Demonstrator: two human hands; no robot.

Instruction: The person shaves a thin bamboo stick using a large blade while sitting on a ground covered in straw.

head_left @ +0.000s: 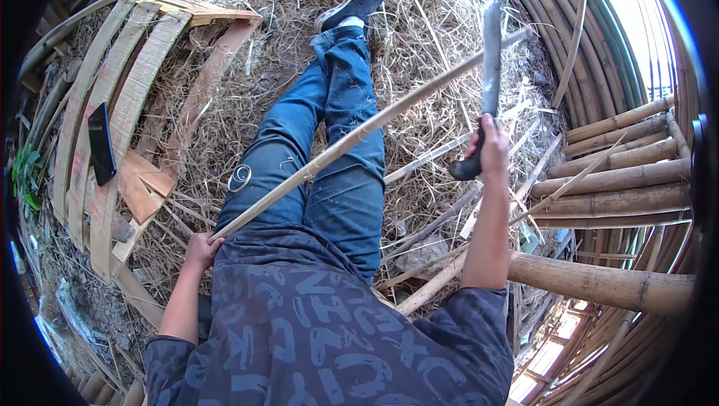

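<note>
Two sides bound my room, slats [161,54] on the left and poles [636,174] on the right, with shavings [419,31] spread between them around my legs [348,215]. The strip [322,161] slants up over my legs from my left hand [201,249], clamped on its near end, and crosses in view with the machete [490,85] my right hand [493,153] is wrapped around; whether the two touch, I can't tell.

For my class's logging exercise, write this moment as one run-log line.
left hand: grips bamboo strip slanting across legs; right hand: holds machete; phone: on wooden slats
</note>
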